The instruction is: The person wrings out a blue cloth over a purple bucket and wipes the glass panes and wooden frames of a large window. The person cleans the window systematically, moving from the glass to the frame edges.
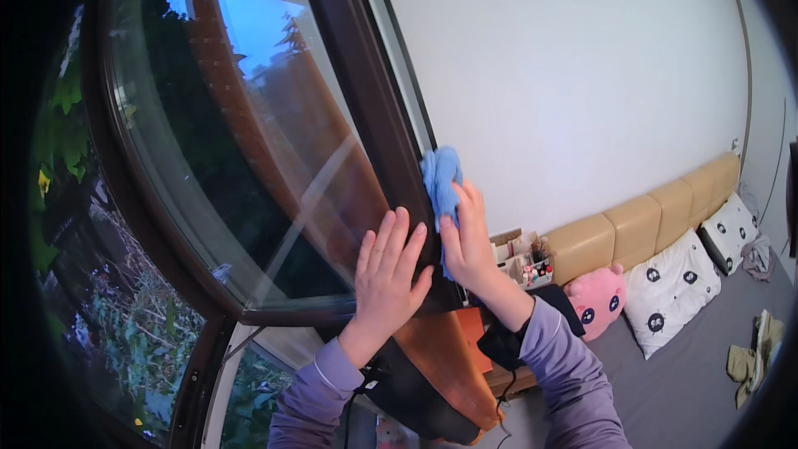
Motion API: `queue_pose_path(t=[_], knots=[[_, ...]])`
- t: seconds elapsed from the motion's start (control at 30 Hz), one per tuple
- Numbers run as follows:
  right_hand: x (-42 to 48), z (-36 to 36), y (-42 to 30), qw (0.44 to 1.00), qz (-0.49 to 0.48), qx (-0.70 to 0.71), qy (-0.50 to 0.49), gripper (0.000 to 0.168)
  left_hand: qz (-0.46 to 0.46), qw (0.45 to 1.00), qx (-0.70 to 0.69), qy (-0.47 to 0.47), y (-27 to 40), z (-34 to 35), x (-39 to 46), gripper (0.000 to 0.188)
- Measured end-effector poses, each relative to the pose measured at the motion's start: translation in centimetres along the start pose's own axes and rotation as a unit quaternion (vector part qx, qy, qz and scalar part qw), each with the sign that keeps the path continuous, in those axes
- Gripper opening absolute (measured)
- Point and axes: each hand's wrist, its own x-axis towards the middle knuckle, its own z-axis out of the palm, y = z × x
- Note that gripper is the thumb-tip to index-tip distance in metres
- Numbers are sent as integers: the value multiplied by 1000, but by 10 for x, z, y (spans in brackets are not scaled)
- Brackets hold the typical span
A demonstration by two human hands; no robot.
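Note:
A dark brown window sash with a glass pane stands swung inward before me. My right hand grips a crumpled blue cloth and presses it along the outer edge of the sash frame. To its left, my left hand rests palm-down with fingers spread near the lower corner of the sash, where the pane meets the frame. It holds nothing. The part of the cloth beneath my right fingers is hidden.
An orange curtain hangs below the sash. Farther right stand a cosmetics organizer and a bed with a tan padded headboard, a pink plush toy and patterned pillows. Plants show outside, left.

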Motion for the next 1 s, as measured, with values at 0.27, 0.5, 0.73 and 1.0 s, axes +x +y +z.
queue_pose_path(t=[0.27,0.5,0.73,1.0], knots=[[-129,-9,29,995,101,-4,-10,47,-13,1000,-3,4,5,7,5,74],[-73,-7,23,996,88,31,-15,48,-19,999,22,19,6,18,4,71],[-169,-36,41,984,135,-22,-111,45,-14,1000,4,22,5,19,5,75],[-44,-64,-20,979,181,93,-4,48,-9,1000,20,-6,-2,2,1,65]])
